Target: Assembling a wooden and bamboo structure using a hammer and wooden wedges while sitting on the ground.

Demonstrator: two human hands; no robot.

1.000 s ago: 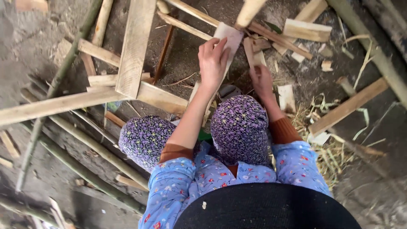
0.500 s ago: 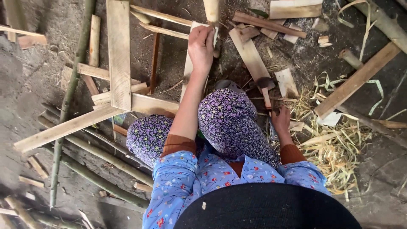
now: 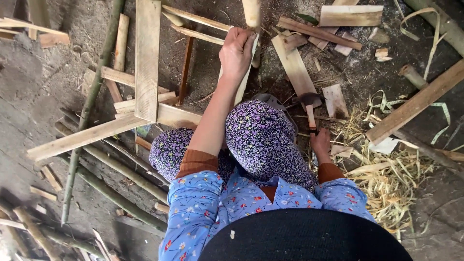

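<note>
My left hand is stretched forward and shut around a pale, thin wooden slat that stands tilted in front of my knees. A rounded wooden piece sits just above that hand. My right hand is down on the ground to the right of my knee. Its fingers curl on the end of the wooden handle of a hammer, which lies on the dirt with its dark head pointing away from me. My patterned purple trousers hide the slat's lower end.
A rough frame of wooden planks lies at the left, over bamboo poles. Cut boards and offcuts lie ahead. Pale shavings are heaped at the right beside a long plank.
My right hand left the slat near my left hand and came down to the hammer handle on the ground. My left hand kept its hold on the slat.
</note>
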